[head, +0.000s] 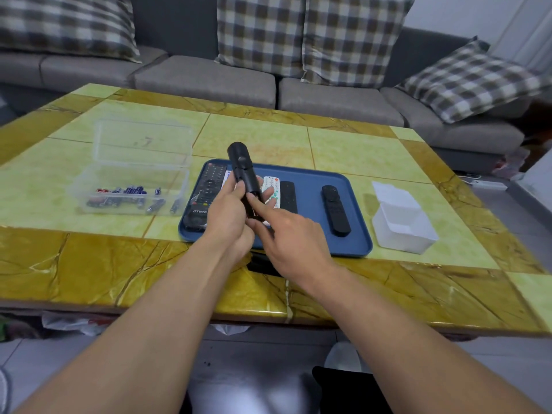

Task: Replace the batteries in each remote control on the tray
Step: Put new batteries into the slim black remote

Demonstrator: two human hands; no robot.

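A black remote (242,171) is being gripped upright above the blue tray (310,177) by the left hand (230,213), while its lower end is being pressed by the right hand (286,231), index finger extended, holding nothing.

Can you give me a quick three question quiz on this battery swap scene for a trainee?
1. True or false: the left hand holds a black remote above the tray.
2. Where are the batteries? A) in the clear box left of the tray B) in the white bin C) loose on the tray
3. Fill in: the right hand touches the held remote's lower end with its ____ finger.

Key: 1 true; 2 A; 3 index.
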